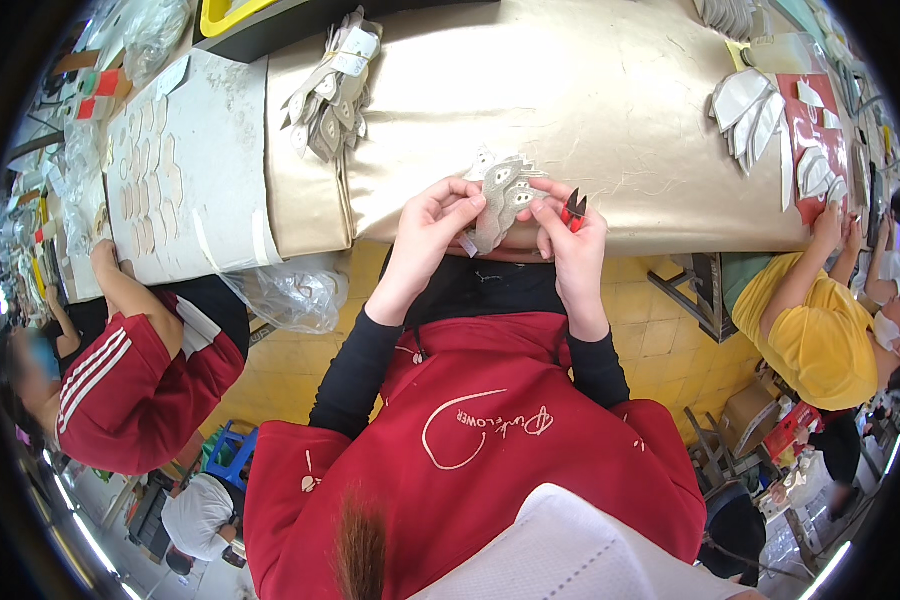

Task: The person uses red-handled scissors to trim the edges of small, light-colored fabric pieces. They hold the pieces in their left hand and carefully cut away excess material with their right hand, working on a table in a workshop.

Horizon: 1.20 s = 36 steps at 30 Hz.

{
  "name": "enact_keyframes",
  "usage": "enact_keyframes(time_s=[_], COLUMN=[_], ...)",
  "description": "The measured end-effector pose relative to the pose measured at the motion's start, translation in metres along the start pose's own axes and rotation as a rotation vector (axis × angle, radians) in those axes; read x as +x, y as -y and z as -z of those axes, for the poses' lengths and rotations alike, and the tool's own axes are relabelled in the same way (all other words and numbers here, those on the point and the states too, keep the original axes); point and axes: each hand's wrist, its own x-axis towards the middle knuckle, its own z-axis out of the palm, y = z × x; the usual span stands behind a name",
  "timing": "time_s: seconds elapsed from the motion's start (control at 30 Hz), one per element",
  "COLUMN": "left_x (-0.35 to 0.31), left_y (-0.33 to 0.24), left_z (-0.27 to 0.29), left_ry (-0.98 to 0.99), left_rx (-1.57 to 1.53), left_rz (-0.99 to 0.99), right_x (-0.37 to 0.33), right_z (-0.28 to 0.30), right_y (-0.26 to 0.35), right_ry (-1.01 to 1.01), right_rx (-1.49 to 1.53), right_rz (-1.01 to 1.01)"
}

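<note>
Nearest the camera: white face mask (580,555), near side, right of middle; just beyond, dark red top (470,425) with pale lettering.

Held between both hands, at near edge of table: small fan of grey shaped pieces (500,205) with pale markings. Left hand (430,225): thumb and fingers pinched on left edge of fan. Right hand (575,245): thumb and fingertips at right edge of fan, red-handled snips (575,210) tucked into same hand, dark blades pointing far. Hands apart, fan between.

Beneath and beyond: table (570,110) covered in shiny gold sheet. On far left of sheet: banded bundle of similar pieces (325,115) with white tag. Farther left: pale board (215,130) bearing rows of small flat pieces (151,178). Far right: overlapping white pieces (750,112), beside red mat (802,115) bearing more white pieces.

Near edge of table, left: clear plastic bag (295,295). Around: yellow tiled floor (640,310); left, person in dark red (135,385), hand at pale board; right, person in yellow (810,325), hand at red mat.
</note>
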Motion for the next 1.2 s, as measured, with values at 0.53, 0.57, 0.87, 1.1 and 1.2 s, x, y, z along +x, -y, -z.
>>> enact_keyframes(time_s=[0.53, 0.57, 0.87, 1.1, 1.2], left_x=[-0.001, -0.001, 0.0, 0.0, -0.002], left_y=[0.003, 0.004, 0.001, -0.003, -0.005], left_z=[-0.001, -0.003, -0.008, -0.009, -0.008], left_ry=[0.105, 0.111, 0.086, 0.083, 0.126], left_rx=[0.018, 0.022, 0.019, 0.046, 0.082], left_rz=[-0.067, -0.088, -0.084, -0.08, -0.096], right_x=[0.0, -0.001, 0.001, 0.002, 0.0], right_z=[0.004, 0.004, 0.004, 0.002, 0.003], right_y=[0.0, 0.0, -0.002, -0.001, 0.005], right_ry=[0.012, 0.006, -0.022, -0.062, -0.019], right_rx=[0.043, 0.057, 0.029, 0.0, -0.055], right_rz=[-0.003, -0.006, -0.013, 0.03, -0.029])
